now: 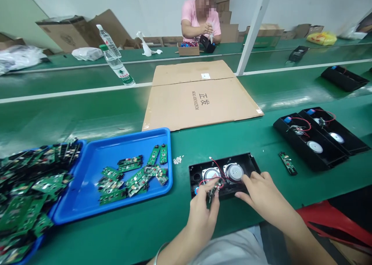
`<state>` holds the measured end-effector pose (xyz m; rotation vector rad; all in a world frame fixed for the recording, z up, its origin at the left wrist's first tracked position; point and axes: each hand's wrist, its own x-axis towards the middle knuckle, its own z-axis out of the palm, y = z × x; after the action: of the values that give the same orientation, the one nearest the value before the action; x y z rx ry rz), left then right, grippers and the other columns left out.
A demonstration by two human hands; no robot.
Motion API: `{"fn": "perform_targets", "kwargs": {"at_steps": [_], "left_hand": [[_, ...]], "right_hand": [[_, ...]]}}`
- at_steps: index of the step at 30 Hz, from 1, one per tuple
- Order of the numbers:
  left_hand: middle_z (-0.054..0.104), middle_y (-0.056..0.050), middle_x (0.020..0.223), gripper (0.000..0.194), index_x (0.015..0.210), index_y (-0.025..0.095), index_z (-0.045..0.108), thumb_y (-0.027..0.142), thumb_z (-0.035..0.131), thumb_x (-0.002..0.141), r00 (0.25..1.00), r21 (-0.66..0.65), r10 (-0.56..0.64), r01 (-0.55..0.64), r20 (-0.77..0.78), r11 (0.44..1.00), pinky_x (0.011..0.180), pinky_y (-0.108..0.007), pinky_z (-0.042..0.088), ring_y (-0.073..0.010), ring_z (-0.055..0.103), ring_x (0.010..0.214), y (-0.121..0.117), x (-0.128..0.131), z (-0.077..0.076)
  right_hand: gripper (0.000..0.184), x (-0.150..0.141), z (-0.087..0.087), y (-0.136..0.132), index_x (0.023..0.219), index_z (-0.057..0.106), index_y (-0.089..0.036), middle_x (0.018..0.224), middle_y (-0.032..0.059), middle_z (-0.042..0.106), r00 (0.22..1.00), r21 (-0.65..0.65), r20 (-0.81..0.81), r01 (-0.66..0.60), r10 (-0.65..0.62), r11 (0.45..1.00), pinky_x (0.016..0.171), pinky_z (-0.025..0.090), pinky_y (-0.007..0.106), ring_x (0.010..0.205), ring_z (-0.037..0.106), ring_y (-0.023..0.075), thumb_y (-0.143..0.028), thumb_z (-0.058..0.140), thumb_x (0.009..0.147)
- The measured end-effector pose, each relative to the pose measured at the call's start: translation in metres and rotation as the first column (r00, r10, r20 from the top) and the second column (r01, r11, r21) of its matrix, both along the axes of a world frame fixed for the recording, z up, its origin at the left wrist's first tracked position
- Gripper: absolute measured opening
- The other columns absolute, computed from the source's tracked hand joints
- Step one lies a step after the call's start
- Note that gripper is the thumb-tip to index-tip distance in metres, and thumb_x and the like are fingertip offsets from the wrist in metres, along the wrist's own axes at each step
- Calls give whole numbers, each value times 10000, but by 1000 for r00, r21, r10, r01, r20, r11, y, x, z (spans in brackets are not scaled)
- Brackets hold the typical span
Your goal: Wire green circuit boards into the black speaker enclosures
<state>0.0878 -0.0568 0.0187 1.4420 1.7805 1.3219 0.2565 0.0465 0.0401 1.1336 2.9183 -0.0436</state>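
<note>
A black speaker housing [252,162] lies open side up on the green bench in front of me. Two round silver speakers [234,172] and red wires [216,163] show inside it. My left hand [203,206] pinches a small circuit board [213,191] above the housing's near left part, close to the wires. My right hand [261,191] grips the near right edge of the housing, thumb outside and fingertips by the right speaker. Another circuit board [288,163] lies on the bench to the right.
A blue tray [87,214] holds several circuit boards, with a heaped pile of boards [26,203] left of it. Small white pieces [178,160] lie beside the tray. More housings [310,141] stand right. Behind are flat cardboard [186,106], bottles [119,69] and a person [200,20] working.
</note>
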Motion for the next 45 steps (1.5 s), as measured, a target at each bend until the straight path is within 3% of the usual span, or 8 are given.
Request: {"fn": "perform_targets", "kwargs": {"at_steps": [5,8,11,16,22,27,36,45], "left_hand": [[698,-145,1069,161,1019,176,488,118,444,876,972,105,77,-55,-220,993,817,-324,555,-214,662,1009,0,-5,0],[694,-146,1081,149,1014,180,500,144,448,879,970,33,138,-134,-203,990,800,-327,560,-226,671,988,-5,-16,2],[714,-130,1018,107,966,188,518,234,481,877,972,-99,219,-227,-80,969,729,-318,571,-238,698,901,-10,-27,6],[716,-100,910,203,911,200,465,386,531,860,916,-250,321,-260,243,933,710,-335,566,-241,708,813,-12,-32,11],[700,-74,963,254,932,219,405,426,534,862,798,-258,280,-162,534,953,840,-378,545,-233,701,878,-8,-28,12],[701,-67,983,260,954,223,405,438,524,869,771,-281,278,-134,573,950,850,-383,548,-235,694,913,-8,-29,10],[703,-50,965,223,956,224,402,417,493,890,789,-283,265,-121,554,951,874,-375,541,-209,697,899,-9,-28,12],[699,-75,980,196,936,223,397,386,492,886,810,-276,252,-116,530,954,851,-391,545,-231,699,891,-9,-28,11]], "right_hand": [[140,1,0,0,821,626,-185,753,45,634,988,-178,-152,-16,-12,984,661,330,332,727,522,217,-234,734,748],[91,0,4,-4,829,631,-214,822,16,644,950,-403,-313,-125,-8,907,695,364,320,783,525,193,-126,646,809],[171,-9,9,-9,837,625,-208,829,10,643,863,-519,-504,-272,-33,811,723,409,291,826,526,169,-96,507,890],[133,-33,13,-13,880,633,-196,845,21,636,735,-524,-666,-340,-126,781,706,448,257,805,554,151,-109,533,871],[184,-52,12,-15,805,620,-200,896,36,636,728,-548,-666,-329,-163,769,762,464,272,846,581,153,-136,474,898],[69,-59,8,-15,861,583,-201,722,-22,626,778,-708,-529,-183,-340,682,604,465,229,617,564,116,-143,559,833],[214,-61,-9,-20,937,611,-200,865,51,596,755,-439,-645,-241,-117,866,731,463,323,820,548,180,-177,398,941],[210,-62,-6,-21,883,591,-187,823,34,598,733,-368,-670,-194,-115,909,685,459,281,754,551,151,-195,394,955]]}}
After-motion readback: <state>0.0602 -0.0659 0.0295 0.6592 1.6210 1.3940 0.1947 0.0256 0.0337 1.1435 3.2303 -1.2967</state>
